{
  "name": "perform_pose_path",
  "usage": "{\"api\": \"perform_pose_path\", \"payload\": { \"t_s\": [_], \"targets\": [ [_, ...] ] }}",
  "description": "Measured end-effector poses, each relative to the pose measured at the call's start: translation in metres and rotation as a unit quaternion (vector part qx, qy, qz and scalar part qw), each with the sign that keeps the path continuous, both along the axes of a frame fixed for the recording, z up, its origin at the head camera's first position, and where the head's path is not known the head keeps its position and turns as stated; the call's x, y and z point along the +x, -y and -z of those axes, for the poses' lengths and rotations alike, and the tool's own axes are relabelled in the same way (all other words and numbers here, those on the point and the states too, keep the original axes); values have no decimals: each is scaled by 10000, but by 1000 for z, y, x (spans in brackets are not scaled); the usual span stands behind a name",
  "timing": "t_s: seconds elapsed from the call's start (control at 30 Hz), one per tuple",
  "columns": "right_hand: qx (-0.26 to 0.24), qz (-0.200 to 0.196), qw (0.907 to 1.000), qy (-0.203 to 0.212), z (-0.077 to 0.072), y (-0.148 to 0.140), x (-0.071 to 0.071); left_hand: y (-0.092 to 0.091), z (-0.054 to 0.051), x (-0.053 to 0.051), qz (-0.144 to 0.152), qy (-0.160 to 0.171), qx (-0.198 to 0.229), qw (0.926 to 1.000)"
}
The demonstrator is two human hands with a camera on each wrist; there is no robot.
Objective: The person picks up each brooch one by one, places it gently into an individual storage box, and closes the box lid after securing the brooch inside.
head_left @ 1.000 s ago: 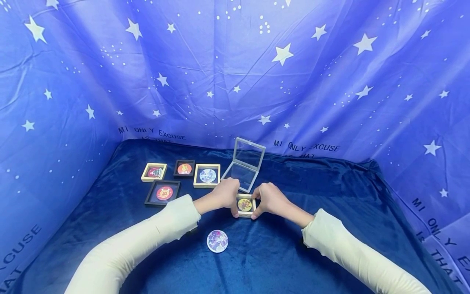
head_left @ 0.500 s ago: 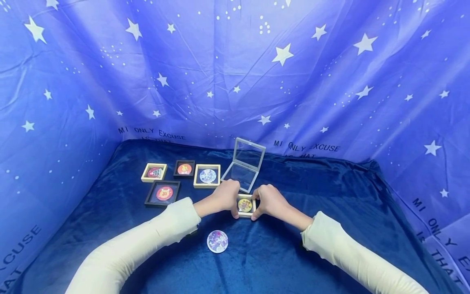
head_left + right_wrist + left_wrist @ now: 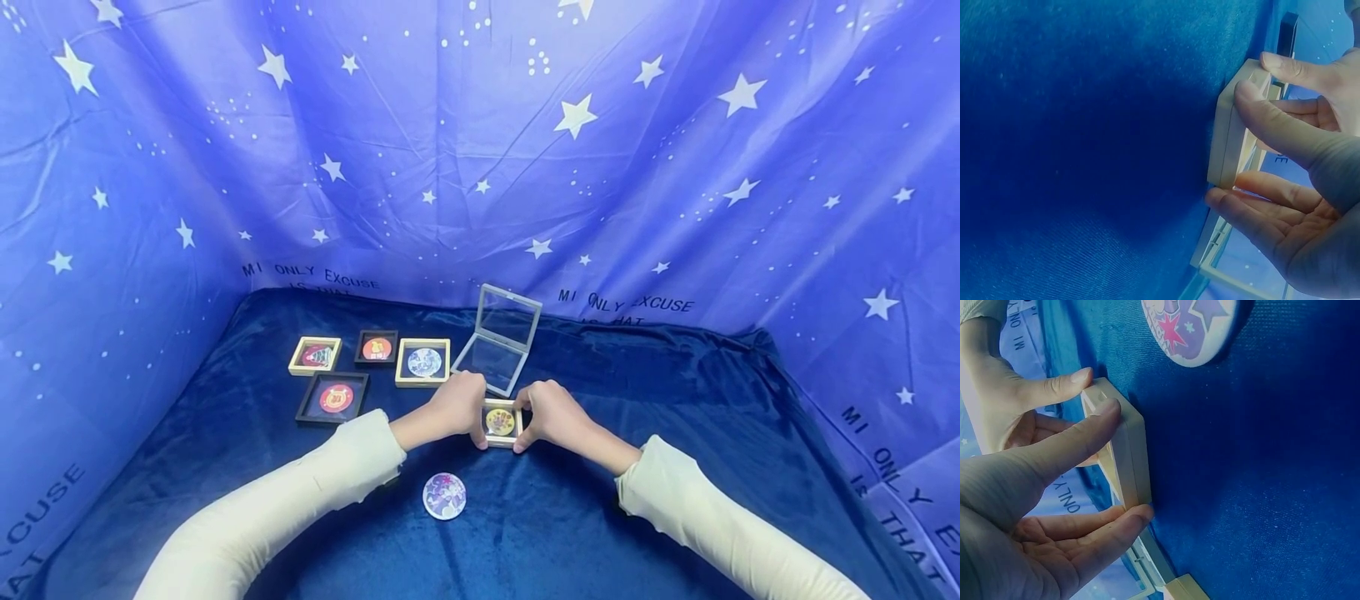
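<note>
A small cream-coloured display frame (image 3: 517,444) lies on the blue cloth, closed, with a round yellow badge (image 3: 500,422) behind its clear window. My left hand (image 3: 459,406) grips its left side and my right hand (image 3: 557,415) its right side. In the left wrist view the left thumb (image 3: 1079,440) lies on the near rim while the fingers hold the far end. The right wrist view has the right thumb (image 3: 1282,125) and fingers placed likewise. Nearer to me, a loose round badge (image 3: 444,496) with a purple and white print lies flat on the cloth.
Behind the hands stands a grey display frame (image 3: 529,325), hinged open with its lid raised. To the left lie two cream frames (image 3: 422,383) (image 3: 315,370) and two black frames (image 3: 300,412) (image 3: 377,361), each with a round badge. A starry curtain (image 3: 480,125) surrounds the cloth.
The head view has tilted a little, so everything sits slightly lower in it. Both hands keep their hold on the small frame with no clear movement.
</note>
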State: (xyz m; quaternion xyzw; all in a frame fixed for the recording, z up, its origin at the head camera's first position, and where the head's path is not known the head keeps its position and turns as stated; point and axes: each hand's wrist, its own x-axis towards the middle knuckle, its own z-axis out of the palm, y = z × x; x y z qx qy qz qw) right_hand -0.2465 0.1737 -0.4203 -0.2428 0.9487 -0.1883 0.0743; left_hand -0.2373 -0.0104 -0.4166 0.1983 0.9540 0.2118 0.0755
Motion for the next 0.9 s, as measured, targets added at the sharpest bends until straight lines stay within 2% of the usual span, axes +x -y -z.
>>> {"api": "perform_pose_path", "payload": {
  "t_s": [0.27, 0.43, 0.57, 0.8, 0.9],
  "targets": [
    [78, -22, 10000, 51, 0, 0, 0, 1, 2, 2, -48, -37, -60, 10000],
    [115, -63, 9999, 19, 1, -2, 1, 5, 4, 2, -78, 35, 249, 9997],
    [91, -105, 9999, 1, 2, -4, 2, 6, 6, 2, -232, 197, 495, 9983],
    [-74, -178, 9998, -29, 1, -7, 1, 4, 4, 4, -715, 317, 533, 9955],
    [-200, -222, 9995, 22, 1, -9, 1, 5, 4, 5, -815, 354, 531, 9946]
  ]
}}
